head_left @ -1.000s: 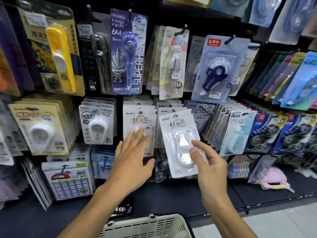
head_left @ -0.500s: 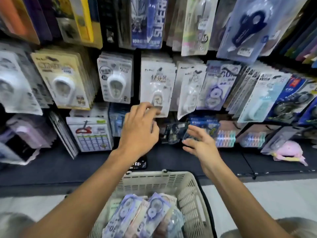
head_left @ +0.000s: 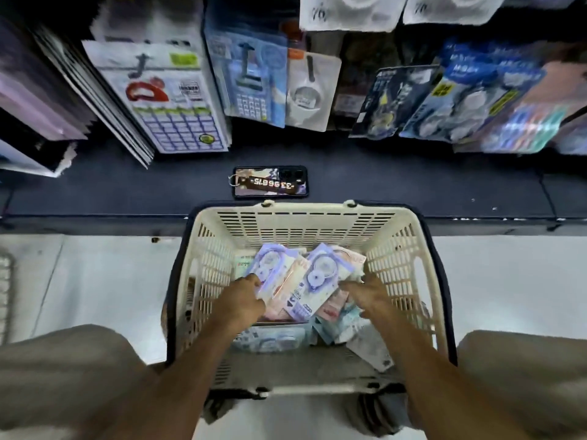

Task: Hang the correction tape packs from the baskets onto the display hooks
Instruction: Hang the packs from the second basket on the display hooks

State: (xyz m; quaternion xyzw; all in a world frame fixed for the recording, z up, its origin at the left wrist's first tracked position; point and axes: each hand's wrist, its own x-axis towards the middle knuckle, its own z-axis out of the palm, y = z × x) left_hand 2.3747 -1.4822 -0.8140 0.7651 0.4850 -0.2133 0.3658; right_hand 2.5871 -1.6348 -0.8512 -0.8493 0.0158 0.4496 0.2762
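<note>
The left hand's fingers curl down onto the edge of a purple pack lying on top of the pile; whether they have pinched it yet I cannot tell, since the fingertips are hidden against the packaging. The right hand's fingers reach flat and slightly spread toward a second purple pack beside the first, touching or nearly touching its edge, not visibly closed on anything.

Both hands, the left hand and the right hand, are now down inside the basket, where a second ago they were up at the display with a white pack going onto its hook. So that pack is done, and the person has dropped back for the next one.

More packs lie jumbled in the basket under the two purple ones. Just beyond the basket's far rim a phone rests on the dark shelf, and above that shelf the hanging goods are blurred. The hooks are out of view now.
</note>
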